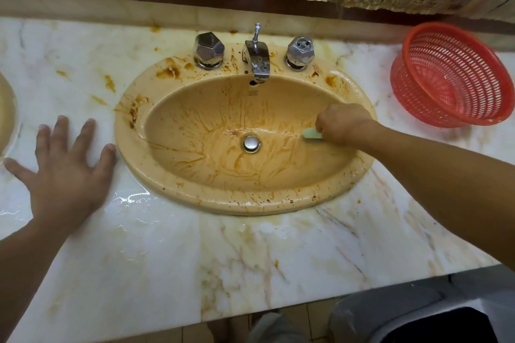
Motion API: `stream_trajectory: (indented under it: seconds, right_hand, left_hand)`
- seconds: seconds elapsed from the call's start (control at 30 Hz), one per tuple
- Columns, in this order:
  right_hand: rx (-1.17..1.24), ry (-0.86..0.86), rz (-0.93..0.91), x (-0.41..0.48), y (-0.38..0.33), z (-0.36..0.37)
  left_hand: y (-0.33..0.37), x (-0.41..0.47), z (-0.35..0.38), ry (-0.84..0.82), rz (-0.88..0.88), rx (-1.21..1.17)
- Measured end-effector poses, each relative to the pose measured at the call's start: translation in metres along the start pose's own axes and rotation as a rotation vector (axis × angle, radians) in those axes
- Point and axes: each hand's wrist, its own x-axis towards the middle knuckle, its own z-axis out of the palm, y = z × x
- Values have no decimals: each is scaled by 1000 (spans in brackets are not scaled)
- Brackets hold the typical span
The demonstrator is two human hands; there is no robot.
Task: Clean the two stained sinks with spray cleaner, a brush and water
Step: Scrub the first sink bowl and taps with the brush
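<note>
The right hand point(341, 124) is clenched round a small pale green plastic brush point(312, 134); only the brush's head pokes out past the knuckles. It lies against the inner wall of the oval peach-coloured ceramic sink point(250, 205), at about three o'clock from the round chrome drain plug point(251, 143) and just beside it. The left hand point(65, 167) grasps nothing. It lies flat with fingers spread on the wet white marble surface point(195, 259), at nine o'clock from the basin and just outside its rim, as if bracing.

To my eye this is the scrubbing step, on the first basin. Orange-brown streaks run all over the bowl towards the drain. Thick smears sit on the rim at ten o'clock and two o'clock, and specks dot the rim at six o'clock.

At twelve o'clock stands the spotted chrome tap point(257, 60) between two faceted chrome knobs point(209, 49); no water runs from it. A red plastic mesh basket point(451, 75) leans on the surface at two o'clock, well apart from the basin. The edge of a second peach sink point(5, 111) shows at far nine o'clock. I see no spray bottle.

Next, I'd judge, the brush needs firm strokes across the bowl and up onto the stained rim, then a knob turned to rinse. The second basin waits after that.
</note>
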Motion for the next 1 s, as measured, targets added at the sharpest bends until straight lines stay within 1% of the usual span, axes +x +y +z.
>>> stream_trajectory:
  seconds: [0.03,0.13,0.17,0.2,0.23,0.3,0.33,0.37,0.4,0.47,0.5,0.53,0.57,0.63,0.7,0.73,0.77,0.87,0.9,0.93,1.0]
  right_hand:
    - [25,-33,-34,-4,-3,2]
    - [156,-286,-139,-21,-6,-4]
    - [143,-342,-144,-24,-1,-10]
    - [82,-351,-134,-25,5,-17]
    - [22,-319,-96,-23,12,-23]
    - [-59,-173,40,-24,27,-32]
    - [-85,-101,75,-25,31,-32]
    - [-106,-76,73,-28,31,-31]
    - [-106,-98,39,-32,29,-29]
    - [-38,-239,-52,-40,21,-26]
    - [-9,-315,-75,-42,17,-27]
    - [-12,-346,-71,-41,15,-28]
    - [-27,-327,-39,-38,15,-32]
    - [-71,-189,70,-33,21,-36]
    - [-123,-60,119,-34,24,-33]
    - [-117,-53,97,-37,22,-30]
    - [-91,-95,50,-39,19,-27]
    - [32,-315,-59,-40,3,-22]
    - [14,-338,-70,-36,-2,-22]
    - [-12,-333,-67,-32,-5,-22]
    - [-39,-235,-4,-24,-4,-20]
  left_hand:
    - [-2,2,1,-8,6,-12]
    - [-2,3,2,-31,-18,-37]
    - [-3,3,2,-31,-21,-41]
    - [-3,2,2,-29,-16,-49]
    - [-3,2,2,-25,-9,-55]
    - [-4,3,3,-18,2,-50]
    - [-4,3,4,-13,3,-50]
    - [-5,2,4,-8,-1,-55]
    - [-5,2,5,-6,-6,-65]
    - [-5,0,7,-9,-19,-56]
    - [-6,1,8,-10,-19,-45]
    - [-6,1,9,-8,-23,-44]
    - [-7,2,9,2,-29,-46]
    - [-6,4,12,29,-36,-40]
    - [-6,4,14,33,-48,-31]
    - [-7,5,15,32,-55,-28]
    - [-6,4,14,31,-65,-23]
    - [-7,5,15,22,-70,-5]
    - [-8,5,16,19,-73,-7]
    - [-8,5,16,25,-74,-7]
    - [-7,5,16,34,-74,-2]
